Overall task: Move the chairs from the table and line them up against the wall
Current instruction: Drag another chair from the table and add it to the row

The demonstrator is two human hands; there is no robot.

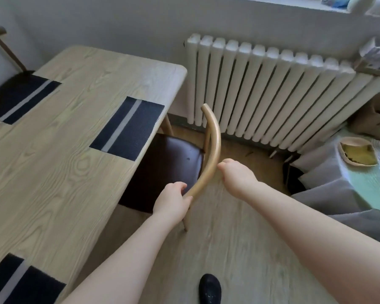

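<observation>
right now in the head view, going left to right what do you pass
far chair → table → left hand → chair backrest → right hand → radiator → basket

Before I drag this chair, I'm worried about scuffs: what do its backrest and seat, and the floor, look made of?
Backrest: bent wood, light tan with a smooth satin sheen, gripped by the left hand and right hand. Seat: dark brown, glossy, probably leather or vinyl padding. Floor: pale wood-grain planks, perhaps laminate.
</observation>
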